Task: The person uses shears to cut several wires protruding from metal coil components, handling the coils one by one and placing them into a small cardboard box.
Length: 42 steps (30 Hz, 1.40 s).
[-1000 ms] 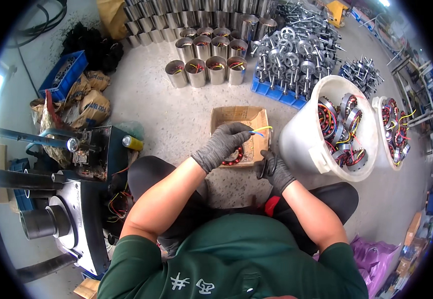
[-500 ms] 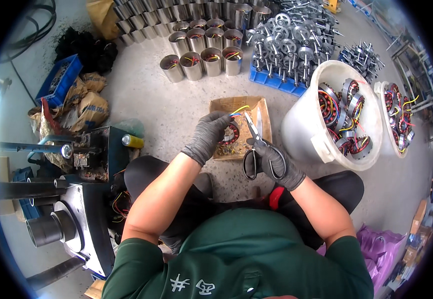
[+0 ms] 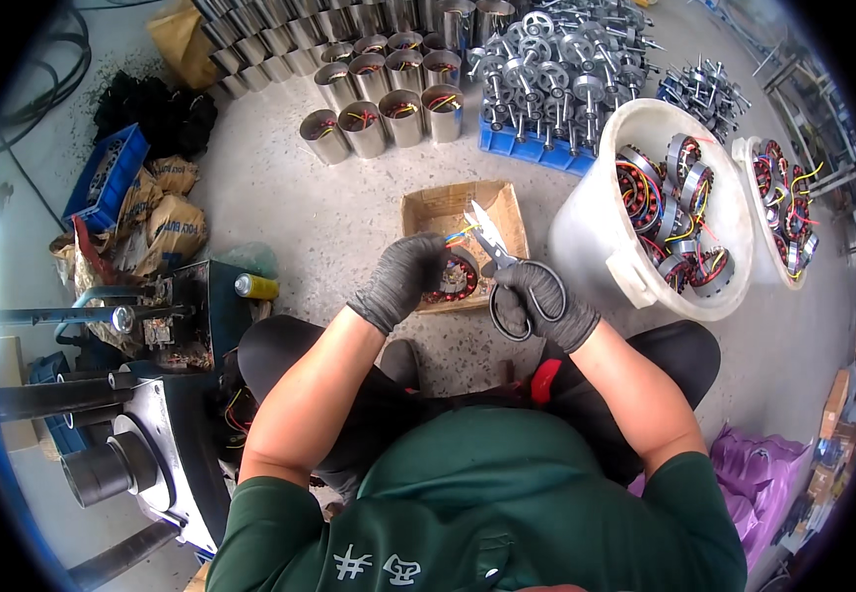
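My left hand, in a dark grey glove, is closed around the wires of a motor stator. The wires' yellow and blue ends stick out past its fingertips. Just below and beside these fingers is the stator, a ring with red windings, partly hidden by the glove. My right hand, gloved alike, grips black-handled scissors. Their blades point up and away, close beside the wire ends, and look nearly together. Under both hands stands an open cardboard box with small scraps inside.
To the right, a white tub holds several stators, with another tub beyond. Metal cylinders with wires stand ahead, near a blue crate heaped with shafted metal parts. A machine and a yellow can are at left.
The scissors' blades have come closer together and now lie right beside the wire ends. My left hand still grips the wires. The whole view has shifted slightly.
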### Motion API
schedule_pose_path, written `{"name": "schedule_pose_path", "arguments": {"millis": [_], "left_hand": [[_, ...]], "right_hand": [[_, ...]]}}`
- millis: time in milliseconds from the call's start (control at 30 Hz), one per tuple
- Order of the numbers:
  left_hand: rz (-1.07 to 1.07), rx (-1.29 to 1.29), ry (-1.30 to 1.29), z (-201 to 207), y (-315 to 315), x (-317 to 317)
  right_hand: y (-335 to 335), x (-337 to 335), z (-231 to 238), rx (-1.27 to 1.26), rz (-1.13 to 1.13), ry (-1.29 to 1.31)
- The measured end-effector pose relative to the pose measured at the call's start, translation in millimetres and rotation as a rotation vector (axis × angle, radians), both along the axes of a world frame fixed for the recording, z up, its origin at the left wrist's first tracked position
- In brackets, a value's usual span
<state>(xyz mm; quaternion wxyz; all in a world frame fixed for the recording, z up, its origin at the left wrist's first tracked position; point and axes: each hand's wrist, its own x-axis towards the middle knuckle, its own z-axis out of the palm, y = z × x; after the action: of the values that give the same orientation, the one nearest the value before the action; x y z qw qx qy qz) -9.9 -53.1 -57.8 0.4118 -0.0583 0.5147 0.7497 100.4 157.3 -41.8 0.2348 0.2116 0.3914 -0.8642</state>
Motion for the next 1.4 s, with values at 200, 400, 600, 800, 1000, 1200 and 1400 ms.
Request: {"name": "schedule_pose_path", "arguments": {"millis": [200, 400, 600, 800, 1000, 1200, 1400], "left_hand": [[0.087, 0.058, 0.013, -7, 1, -7], [-0.007, -0.043, 0.119, 1, 0, -7], [0.044, -0.144, 0.175, 12, 1, -3], [0.079, -0.163, 0.172, 16, 9, 3], [0.065, -0.195, 0.229, 3, 13, 5], [-0.070, -0.306, 0.294, 2, 15, 10], [-0.094, -0.358, 0.342, -3, 14, 10]], "right_hand": [[-1, 16, -9, -0.025, 0.069, 0.020], [-2, 22, -16, -0.089, 0.076, -0.076], [-16, 28, -19, 0.187, 0.019, 0.093], [-30, 31, -12, 0.319, 0.006, 0.280], [-32, 26, -6, 0.349, 0.127, 0.129], [-23, 14, 1, 0.519, 0.211, 0.155], [-24, 12, 11, 0.457, 0.170, 0.142]]}}
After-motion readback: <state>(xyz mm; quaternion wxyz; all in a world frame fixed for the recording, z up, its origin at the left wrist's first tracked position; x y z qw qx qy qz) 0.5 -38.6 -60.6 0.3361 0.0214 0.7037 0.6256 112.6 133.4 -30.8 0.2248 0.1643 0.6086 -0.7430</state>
